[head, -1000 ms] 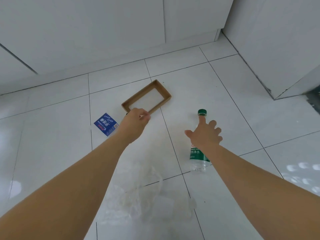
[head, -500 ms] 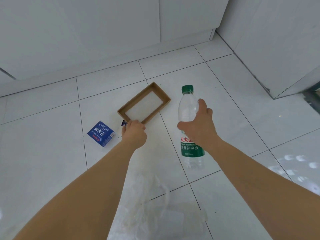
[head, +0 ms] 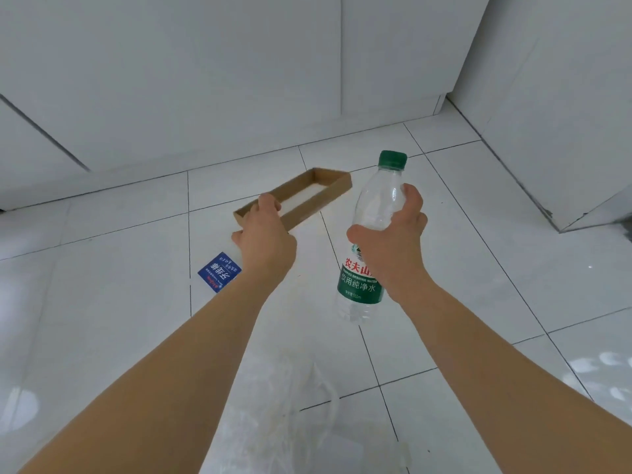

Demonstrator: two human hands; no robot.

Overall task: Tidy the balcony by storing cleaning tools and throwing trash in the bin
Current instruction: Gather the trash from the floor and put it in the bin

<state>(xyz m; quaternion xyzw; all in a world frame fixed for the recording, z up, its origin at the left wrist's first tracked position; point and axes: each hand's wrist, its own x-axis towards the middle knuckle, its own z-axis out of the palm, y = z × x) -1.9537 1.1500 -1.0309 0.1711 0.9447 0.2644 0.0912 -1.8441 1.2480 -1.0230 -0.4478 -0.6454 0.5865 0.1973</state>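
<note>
Within right fingers (head: 412,196) — bottle (head: 374,203); left fingers (head: 268,204) — cardboard tray (head: 330,196).

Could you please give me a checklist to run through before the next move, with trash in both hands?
1. Grip of the left hand on the cardboard tray: ok, fingers curl round its near end.
2. Grip of the right hand on the water bottle: ok, wrapped round its middle, bottle upright.
3. The green cap is on: ok.
4. Tray clear of the tiles: cannot tell; its far end may touch them.
5. The bin is within sight: not ok, none in view.
6. Loose trash gathered: not ok; the blue packet and clear plastic bag lie on the tiles.
</note>
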